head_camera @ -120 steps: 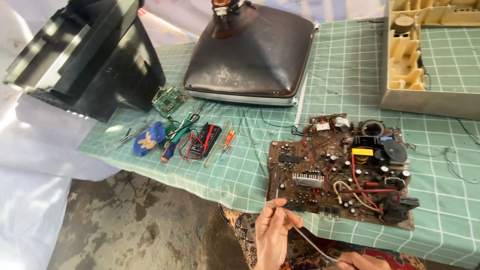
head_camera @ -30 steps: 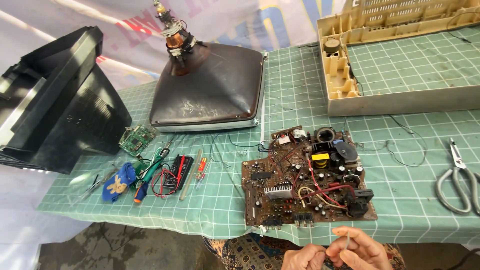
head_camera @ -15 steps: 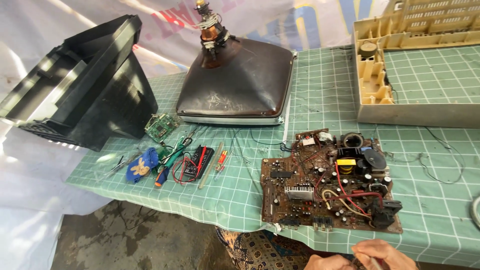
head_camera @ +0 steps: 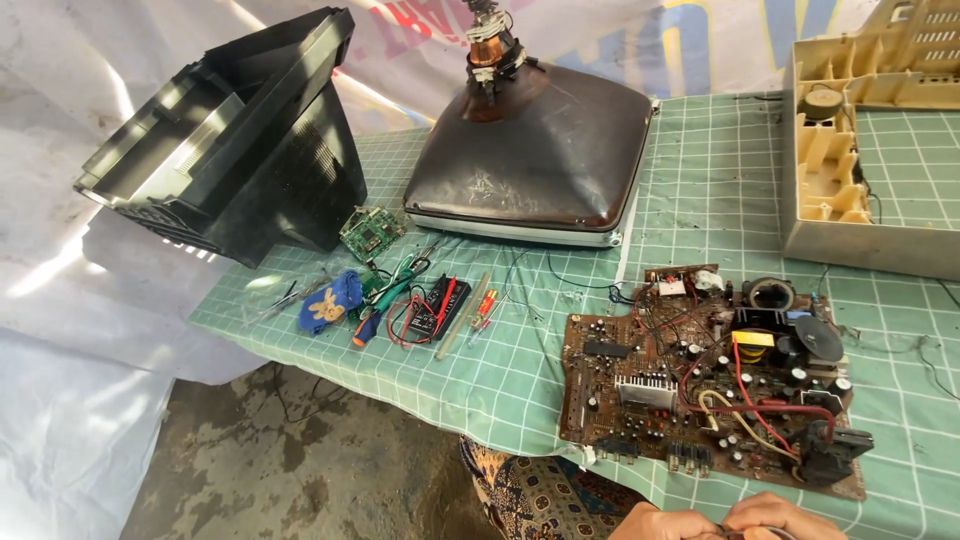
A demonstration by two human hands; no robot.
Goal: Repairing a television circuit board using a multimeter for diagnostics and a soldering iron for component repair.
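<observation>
Hands low at table edge, thin wire between them

Hands sit at the bottom of the head view, mostly cut off by the frame. Left hand [head_camera: 665,523] and right hand [head_camera: 785,515] are pressed close together, fingers curled in; something thin, prob. a wire [head_camera: 727,530], runs between the fingertips, but too little shows to say how firm the pinch is or whether either hand is fully shut on it.

Just beyond the knuckles, near edge of the circuit board [head_camera: 710,385] lies flat on the green grid cloth of the table [head_camera: 480,390], components up, red and white leads looping over it. Further out and to the left of the hands: multimeter [head_camera: 432,305], screwdrivers [head_camera: 380,305], a blue cloth pouch [head_camera: 328,302], a small green board [head_camera: 370,230]. Far beyond, picture tube [head_camera: 530,150] face down, neck up; black rear cover [head_camera: 240,150] to its left; beige front shell [head_camera: 870,160] out to the right.

Risks, as I judge them: board overhangs near the table edge, right by the hands, so a tug on any lead attached to it could drag it off. Thin wire could slip from the fingertips and drop below the table. Elbow or sleeve catching the loose leads might snap a solder joint. Tube neck is exposed; a knock there would crack it.
</observation>
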